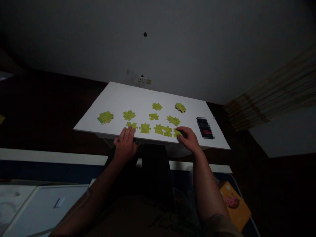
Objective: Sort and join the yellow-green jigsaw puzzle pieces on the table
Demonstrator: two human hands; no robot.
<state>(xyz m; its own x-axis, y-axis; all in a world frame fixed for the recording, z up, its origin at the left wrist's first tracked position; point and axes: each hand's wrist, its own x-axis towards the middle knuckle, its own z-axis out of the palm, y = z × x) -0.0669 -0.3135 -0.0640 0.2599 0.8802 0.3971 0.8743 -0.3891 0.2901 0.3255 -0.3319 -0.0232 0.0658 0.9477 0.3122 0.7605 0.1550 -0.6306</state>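
Note:
Several yellow-green jigsaw pieces lie spread on a small white table [118, 98]. My left hand [124, 143] rests at the table's near edge, fingers stretched out flat, fingertips touching a piece [132, 125] in the front row. My right hand [189, 137] lies on the near edge too, its fingers curled down onto a piece [176, 132] at the right end of that row. Between the hands sit a single piece [144, 128] and a joined pair [163, 130]. More pieces [105, 117] and small stacks [180, 107] lie farther back.
A dark phone-like object [205, 127] lies on the table to the right of my right hand. A wall socket [144, 80] is behind the table. An orange picture box [234, 205] sits low at the right, a white board [37, 207] low at the left.

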